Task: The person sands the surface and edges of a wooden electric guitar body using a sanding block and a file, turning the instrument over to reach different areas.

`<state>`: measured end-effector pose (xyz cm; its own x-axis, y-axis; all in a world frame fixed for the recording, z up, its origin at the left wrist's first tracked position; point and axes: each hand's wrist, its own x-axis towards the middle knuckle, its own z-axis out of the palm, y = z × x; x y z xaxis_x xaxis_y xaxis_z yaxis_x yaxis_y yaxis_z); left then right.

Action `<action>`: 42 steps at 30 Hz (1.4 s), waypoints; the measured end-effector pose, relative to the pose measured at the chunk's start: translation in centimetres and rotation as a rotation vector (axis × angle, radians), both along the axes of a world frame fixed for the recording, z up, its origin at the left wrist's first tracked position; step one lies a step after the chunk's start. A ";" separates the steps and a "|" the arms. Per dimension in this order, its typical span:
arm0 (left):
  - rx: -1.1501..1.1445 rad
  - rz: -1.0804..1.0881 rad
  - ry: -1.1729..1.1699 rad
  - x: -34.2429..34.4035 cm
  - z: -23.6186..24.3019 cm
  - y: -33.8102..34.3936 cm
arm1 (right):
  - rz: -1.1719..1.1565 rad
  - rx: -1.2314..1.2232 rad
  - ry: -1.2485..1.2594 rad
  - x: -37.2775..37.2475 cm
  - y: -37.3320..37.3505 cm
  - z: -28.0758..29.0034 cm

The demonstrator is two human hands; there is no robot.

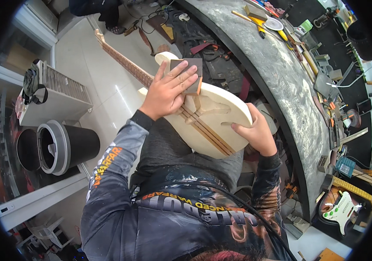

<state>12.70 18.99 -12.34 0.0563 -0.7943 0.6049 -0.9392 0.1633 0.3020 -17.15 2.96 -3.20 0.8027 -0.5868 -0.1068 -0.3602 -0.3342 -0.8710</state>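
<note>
The left hand (168,89) is laid flat, fingers extended and a little apart, palm down over a dark-faced block (193,65) rather than curled round it. The right hand's grip is closed on the rim of a pale guitar body (216,124), thumb on the upper face; its fingers are mostly hidden.

The block rests on the body near the neck joint, under the left fingers and ahead of the palm; they cover too much to tell its long axis. The guitar's long axis runs from the neck (127,65), pointing away and to the left, down to the rounded end at the right. The left hand is nearer the neck and the block, the right hand nearer the rounded end.

The body lies across the lap (157,141), overhanging its far edge. Beyond the right hand, a grey tabletop (288,93) curves past, its dark near edge apart from the guitar. A white dish (274,24) sits toward its far end. A black bin (81,143) stands on the left.
</note>
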 end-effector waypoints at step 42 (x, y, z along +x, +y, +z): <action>-0.046 0.019 0.026 -3.8 -0.4 -1.0 | -0.092 -0.095 -0.018 -0.3 1.1 -2.7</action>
<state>8.85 17.95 -12.71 0.0870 -0.7644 0.6388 -0.9342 0.1601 0.3189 -17.49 4.09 -5.90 0.7464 -0.6647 -0.0331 -0.3777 -0.3821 -0.8434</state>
